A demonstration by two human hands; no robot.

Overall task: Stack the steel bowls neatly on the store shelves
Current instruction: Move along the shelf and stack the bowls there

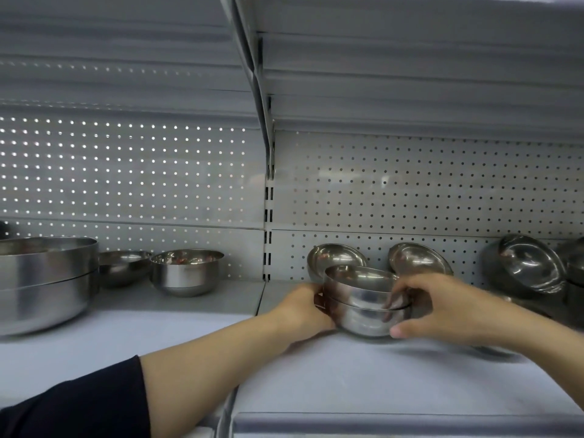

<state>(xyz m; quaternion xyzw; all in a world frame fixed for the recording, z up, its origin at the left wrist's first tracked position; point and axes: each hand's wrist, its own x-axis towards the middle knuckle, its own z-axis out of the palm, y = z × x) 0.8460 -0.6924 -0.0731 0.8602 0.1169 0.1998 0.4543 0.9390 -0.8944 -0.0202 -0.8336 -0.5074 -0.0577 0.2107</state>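
Note:
A small stack of two steel bowls (363, 303) rests on the grey shelf (379, 374), one nested in the other. My left hand (301, 311) grips the stack's left side and my right hand (433, 308) grips its right side, thumb low at the front. Behind the stack, two steel bowls lean on edge against the pegboard, one at the left (331, 257) and one at the right (417, 259).
On the left shelf section sit a large stack of steel bowls (44, 279), a shallow bowl (124, 267) and a medium bowl (186, 271). More bowls (531, 263) lean at the far right. A slotted upright (268, 216) divides the sections; a shelf hangs overhead.

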